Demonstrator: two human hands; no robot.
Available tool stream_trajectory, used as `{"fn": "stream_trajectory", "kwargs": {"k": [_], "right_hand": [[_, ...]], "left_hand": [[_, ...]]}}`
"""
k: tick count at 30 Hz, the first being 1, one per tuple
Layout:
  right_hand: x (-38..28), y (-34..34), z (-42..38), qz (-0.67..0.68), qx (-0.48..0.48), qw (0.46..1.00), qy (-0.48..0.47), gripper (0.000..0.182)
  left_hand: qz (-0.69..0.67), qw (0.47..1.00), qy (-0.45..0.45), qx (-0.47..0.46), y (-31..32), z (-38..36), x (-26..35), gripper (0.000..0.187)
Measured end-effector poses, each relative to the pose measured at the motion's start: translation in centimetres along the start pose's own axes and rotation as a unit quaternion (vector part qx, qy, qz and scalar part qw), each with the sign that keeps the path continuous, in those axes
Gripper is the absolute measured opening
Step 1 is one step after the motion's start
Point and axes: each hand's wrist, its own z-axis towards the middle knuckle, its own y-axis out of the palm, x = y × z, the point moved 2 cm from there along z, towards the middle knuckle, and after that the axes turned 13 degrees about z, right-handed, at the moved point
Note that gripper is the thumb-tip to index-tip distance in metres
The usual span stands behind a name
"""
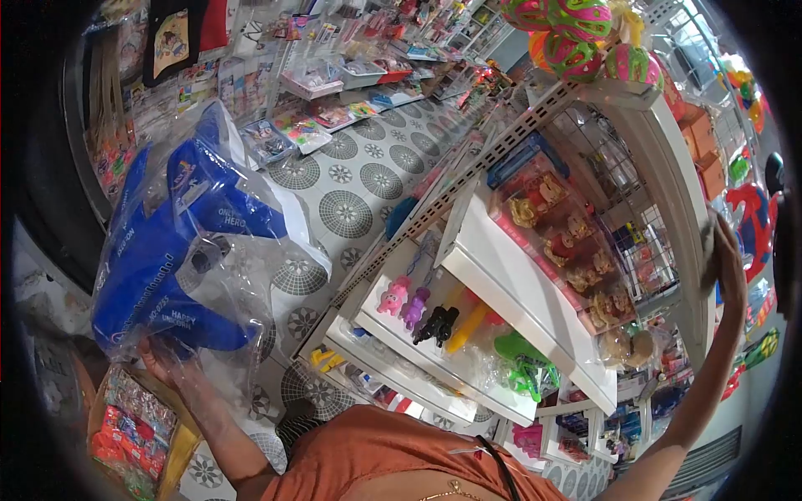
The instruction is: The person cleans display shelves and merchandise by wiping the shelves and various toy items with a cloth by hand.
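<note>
- Plane in plastic: my left hand point(160, 357) grips the bottom of a clear bag point(219, 275) that holds a blue toy aeroplane point(159, 250), fingers closed on the gathered film so the toy hangs clear of the goods below, out to my left above the patterned floor point(359, 179).
- Arm raised: my right hand point(725, 250) reaches up to the far side of the white shelf unit point(668, 200), closed on a small grey thing that I cannot make out; the hand sits against the unit's edge, likely for a steady reach.
- Shelves between: the white shelf point(501, 275) juts out between my two hands, carrying a boxed set of figures point(568, 242), small pink and purple animal toys point(403, 302), a yellow tube and green water guns point(522, 359).
- Overhead: striped balls point(576, 33) hang at the top of the rack, close to my raised arm's path.
- Underfoot: a box of bright packets point(134, 426) stands just beneath the bag, and low trays of stock line the aisle beyond, narrowing the way.
</note>
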Motion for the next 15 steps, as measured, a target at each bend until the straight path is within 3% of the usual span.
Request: {"fn": "stream_trajectory", "kwargs": {"k": [1,3,5,6,9,11,13,14,15], "right_hand": [[-3.2,2.6,-0.8,0.0,-0.088,0.993,-0.078,0.044],[-6.8,6.1,-1.7,0.003,-0.079,0.989,-0.125,0.041],[-7.6,6.8,-2.0,0.001,-0.089,0.988,-0.129,0.041],[-7.2,6.6,-1.9,-0.008,-0.085,0.985,-0.153,0.042],[-3.7,4.4,-1.2,0.074,-0.094,0.987,-0.107,0.043],[-1.0,2.0,-1.7,0.067,-0.071,0.993,-0.07,0.044],[3.7,-1.6,-1.2,0.05,-0.064,0.996,-0.033,0.043],[4.7,-2.7,-2.2,0.006,-0.082,0.995,-0.062,0.043],[6.7,-4.0,-2.7,0.014,-0.06,0.998,-0.001,0.042]], "left_hand": [[-0.002,1.0,-0.004,-0.006,0.1,0.2,0.0,0.04],[-0.002,1.0,-0.006,-0.019,0.3,0.4,0.1,0.039],[0.015,0.999,0.027,-0.022,0.6,0.8,-0.2,0.038],[0.002,0.998,0.01,-0.055,1.0,0.8,-0.2,0.038],[-0.026,0.99,-0.073,-0.118,4.1,0.4,0.4,0.036],[0.116,0.988,0.068,0.077,-3.2,1.3,0.9,0.036],[0.276,0.918,0.213,0.189,-5.2,1.4,1.0,0.039],[0.332,0.888,0.26,0.184,-3.8,1.2,1.1,0.04],[0.384,0.851,0.308,0.183,-2.3,0.9,1.2,0.041]]}}
